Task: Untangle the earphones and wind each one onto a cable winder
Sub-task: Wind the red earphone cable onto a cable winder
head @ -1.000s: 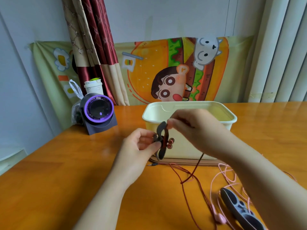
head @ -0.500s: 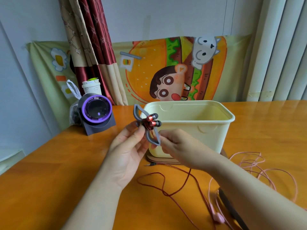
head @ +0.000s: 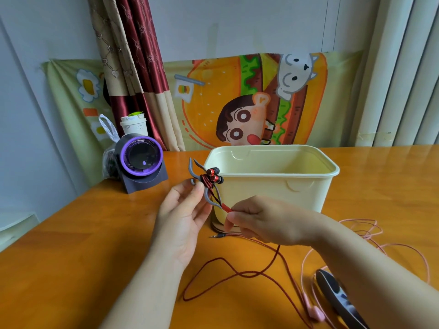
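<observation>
My left hand (head: 184, 213) pinches a grey cable winder (head: 206, 196) held upright above the table. A few turns of dark red cable wrap its middle, and the two red earbuds (head: 215, 175) stick out beside the wraps. My right hand (head: 263, 219) pinches the red cable (head: 237, 274) just below the winder; the rest trails in loops over the table, its plug (head: 218, 236) lying near the box. Pink earphones (head: 370, 236) lie loose at the right. A second dark winder (head: 337, 295) lies at the lower right, partly hidden by my right forearm.
A cream plastic box (head: 306, 186) stands open right behind my hands. At the back left are a purple-ringed dark device (head: 141, 160), a white cup (head: 133, 124) and a plastic bag (head: 108, 148). Curtain and cartoon cloth hang along the wall.
My right hand has come down from above the winder to below it, pulling the red cable around it. The left hand turned the winder and raised it slightly.
</observation>
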Motion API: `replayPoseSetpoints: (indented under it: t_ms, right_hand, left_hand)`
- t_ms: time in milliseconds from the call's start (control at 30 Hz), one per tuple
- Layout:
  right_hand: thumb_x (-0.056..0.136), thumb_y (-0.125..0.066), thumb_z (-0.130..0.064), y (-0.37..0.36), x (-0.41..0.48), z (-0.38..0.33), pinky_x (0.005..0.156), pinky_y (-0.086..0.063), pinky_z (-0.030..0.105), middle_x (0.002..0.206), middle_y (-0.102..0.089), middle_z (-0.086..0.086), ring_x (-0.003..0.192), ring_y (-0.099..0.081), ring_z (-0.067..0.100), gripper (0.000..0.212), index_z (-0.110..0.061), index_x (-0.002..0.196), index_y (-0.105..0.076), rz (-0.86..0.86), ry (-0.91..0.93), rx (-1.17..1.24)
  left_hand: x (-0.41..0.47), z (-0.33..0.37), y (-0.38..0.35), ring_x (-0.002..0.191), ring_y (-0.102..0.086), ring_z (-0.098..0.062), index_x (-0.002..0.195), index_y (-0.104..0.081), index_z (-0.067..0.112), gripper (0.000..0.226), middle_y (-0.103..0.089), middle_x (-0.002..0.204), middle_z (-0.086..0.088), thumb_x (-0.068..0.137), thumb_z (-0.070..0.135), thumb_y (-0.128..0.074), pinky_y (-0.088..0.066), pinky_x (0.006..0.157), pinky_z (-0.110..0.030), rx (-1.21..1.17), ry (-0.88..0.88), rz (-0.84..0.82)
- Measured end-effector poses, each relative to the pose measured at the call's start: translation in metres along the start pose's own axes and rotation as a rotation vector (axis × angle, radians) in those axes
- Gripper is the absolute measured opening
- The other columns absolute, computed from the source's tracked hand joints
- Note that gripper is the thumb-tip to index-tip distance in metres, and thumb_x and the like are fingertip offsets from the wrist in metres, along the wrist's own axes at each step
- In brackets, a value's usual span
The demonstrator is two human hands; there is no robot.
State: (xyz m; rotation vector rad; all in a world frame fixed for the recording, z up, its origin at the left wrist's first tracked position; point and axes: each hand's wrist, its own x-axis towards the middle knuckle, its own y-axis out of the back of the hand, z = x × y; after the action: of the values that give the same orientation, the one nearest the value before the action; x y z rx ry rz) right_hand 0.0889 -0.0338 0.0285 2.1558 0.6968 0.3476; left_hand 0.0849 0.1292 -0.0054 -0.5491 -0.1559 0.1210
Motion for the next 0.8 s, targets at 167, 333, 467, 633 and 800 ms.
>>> replayPoseSetpoints:
  t_ms: [167,333,467,633,800]
  right_hand:
    - [0.102,-0.037,-0.027,0.002,0.0,0.003,0.048,-0.028,0.022,0.057,-0.041,-0.006,0.048,-0.033,0.008,0.033,-0.009,0.093,-0.064,-0.087,-0.047,0.263]
    - [0.103,-0.031,-0.021,0.002,0.003,0.011,0.043,-0.019,0.02,0.057,-0.029,0.0,0.047,-0.019,0.011,0.032,-0.005,0.092,-0.057,-0.257,-0.145,0.806]
    - [0.102,-0.027,-0.021,-0.003,0.006,0.014,0.038,-0.021,0.017,0.053,-0.029,-0.001,0.038,-0.02,0.005,0.035,-0.005,0.087,-0.055,-0.322,-0.163,1.091]
    - [0.103,-0.031,-0.025,-0.003,0.004,0.005,0.039,-0.022,0.017,0.056,-0.03,0.0,0.042,-0.022,0.008,0.037,-0.005,0.086,-0.057,-0.276,-0.161,0.789]
    - [0.097,-0.044,-0.04,0.009,-0.013,-0.021,0.052,-0.038,0.016,0.064,-0.055,-0.005,0.055,-0.048,0.002,0.035,-0.018,0.084,-0.068,-0.021,0.054,-0.05]
  left_hand:
    - [0.001,-0.002,0.0,0.086,-0.068,-0.016,0.099,-0.064,0.013,0.011,-0.07,0.091,-0.006,0.09,0.009,-0.059,-0.052,0.071,-0.027,-0.063,0.045,0.059]
    - [0.003,-0.006,-0.001,0.08,-0.07,-0.015,0.098,-0.063,0.009,0.009,-0.069,0.089,-0.008,0.091,0.008,-0.058,-0.057,0.066,-0.026,-0.248,0.15,0.077]
    - [0.004,-0.009,0.0,0.073,-0.069,-0.014,0.101,-0.063,0.007,0.011,-0.07,0.086,-0.008,0.092,0.007,-0.056,-0.057,0.06,-0.023,-0.219,0.137,0.062]
    - [0.001,-0.019,0.001,0.073,-0.066,-0.019,0.113,-0.059,0.002,0.023,-0.068,0.094,-0.014,0.091,0.006,-0.06,-0.054,0.063,-0.028,0.085,0.041,0.04]
    - [-0.001,-0.017,0.002,0.096,-0.067,-0.026,0.103,-0.06,0.02,0.019,-0.07,0.101,-0.008,0.087,0.014,-0.068,-0.055,0.085,-0.044,0.519,-0.15,-0.063]
